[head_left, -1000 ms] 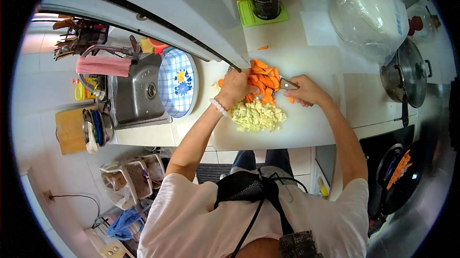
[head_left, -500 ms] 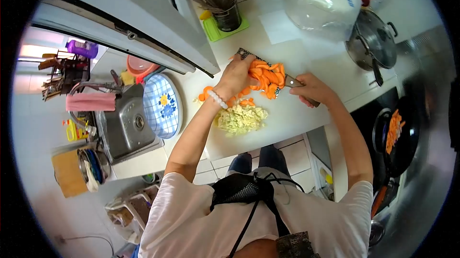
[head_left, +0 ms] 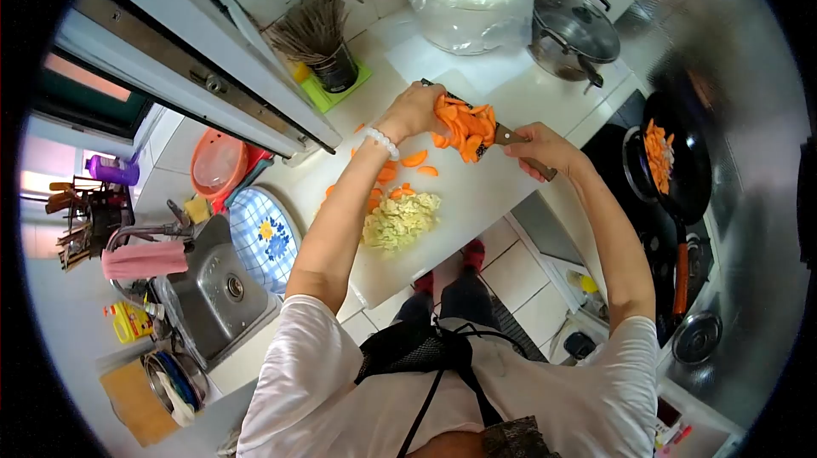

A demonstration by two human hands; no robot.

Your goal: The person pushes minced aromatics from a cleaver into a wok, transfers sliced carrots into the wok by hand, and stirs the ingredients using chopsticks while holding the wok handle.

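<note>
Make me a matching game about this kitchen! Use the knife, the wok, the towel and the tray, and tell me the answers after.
Things:
1. knife
2. wok
3. towel
4. tray

Clues:
A. black, with orange strips in it
B. blue and white checks with flowers, next to the sink
C. held by the right hand
D. pink, hung over the tap

Right pairs: 1-C, 2-A, 3-D, 4-B
</note>
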